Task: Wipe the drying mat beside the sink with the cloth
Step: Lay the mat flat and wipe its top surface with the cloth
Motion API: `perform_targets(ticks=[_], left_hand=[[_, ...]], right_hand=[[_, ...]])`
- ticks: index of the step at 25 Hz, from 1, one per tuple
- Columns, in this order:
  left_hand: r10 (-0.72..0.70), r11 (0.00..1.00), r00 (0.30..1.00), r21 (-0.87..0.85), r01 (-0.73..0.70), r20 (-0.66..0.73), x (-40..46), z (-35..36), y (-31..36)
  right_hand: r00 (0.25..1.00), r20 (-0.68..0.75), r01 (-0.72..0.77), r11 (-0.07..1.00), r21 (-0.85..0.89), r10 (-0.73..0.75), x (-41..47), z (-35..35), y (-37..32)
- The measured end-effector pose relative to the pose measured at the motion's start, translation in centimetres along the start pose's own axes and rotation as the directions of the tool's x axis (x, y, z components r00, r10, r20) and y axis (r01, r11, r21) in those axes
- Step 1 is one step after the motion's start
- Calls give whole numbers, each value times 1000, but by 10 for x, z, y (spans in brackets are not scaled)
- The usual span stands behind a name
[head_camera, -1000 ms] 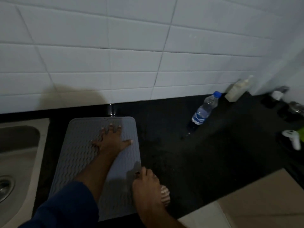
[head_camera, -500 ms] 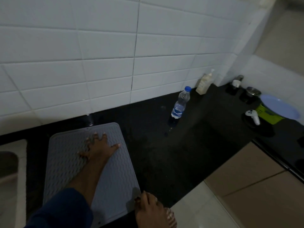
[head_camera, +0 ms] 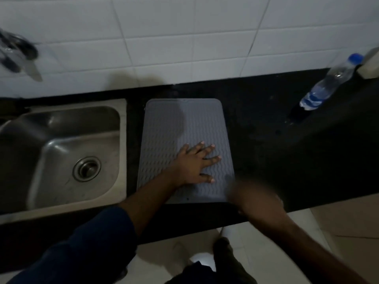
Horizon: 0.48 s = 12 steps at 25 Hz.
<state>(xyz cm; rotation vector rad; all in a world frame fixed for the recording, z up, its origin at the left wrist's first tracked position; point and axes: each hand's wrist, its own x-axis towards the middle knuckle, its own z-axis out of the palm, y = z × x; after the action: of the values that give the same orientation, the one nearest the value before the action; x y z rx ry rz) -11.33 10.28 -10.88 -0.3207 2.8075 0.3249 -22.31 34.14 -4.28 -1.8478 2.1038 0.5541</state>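
Note:
The grey ribbed drying mat (head_camera: pixel 196 124) lies on the black counter (head_camera: pixel 276 144), just right of the steel sink (head_camera: pixel 122 140). My left hand (head_camera: pixel 194 162) presses flat on the mat's near half, fingers spread and nothing in it. My right hand (head_camera: pixel 256 199) is motion-blurred at the mat's near right corner, by the counter's front edge. It looks curled into a fist. The cloth is hidden under it and does not show.
A water bottle with a blue cap (head_camera: pixel 326 87) stands at the back right of the counter, with a pale soap bottle (head_camera: pixel 369 66) behind it. A blurred tap (head_camera: pixel 18 54) sticks out over the sink's far left. White tiled wall behind; pale floor below.
The view swung left, so the whole sink now shows. My left hand slid from the mat's far part toward its near half. My right hand stays at the near right corner, now blurred.

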Motion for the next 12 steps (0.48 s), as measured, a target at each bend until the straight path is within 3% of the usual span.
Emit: perform_targets(ticks=[2,5,10,12], left_hand=[[4,998,1000,56,-4,-14,4,-8,-1],[5,992,1000,127,-8,21,5,-23,6],[30,988,982,143,-57,184,16,-61,7],[48,985,956,143,-93,288,24,-78,4]], right_hand=[[990,-27,133,987,-91,-136,7,-9,4],[927,-197,285,941,-183,-319,22,-10,-26],[747,-289,549,801,-238,-598,66,-19,-126],[799,-202,541,824,-169,-566,77,-64,-144]])
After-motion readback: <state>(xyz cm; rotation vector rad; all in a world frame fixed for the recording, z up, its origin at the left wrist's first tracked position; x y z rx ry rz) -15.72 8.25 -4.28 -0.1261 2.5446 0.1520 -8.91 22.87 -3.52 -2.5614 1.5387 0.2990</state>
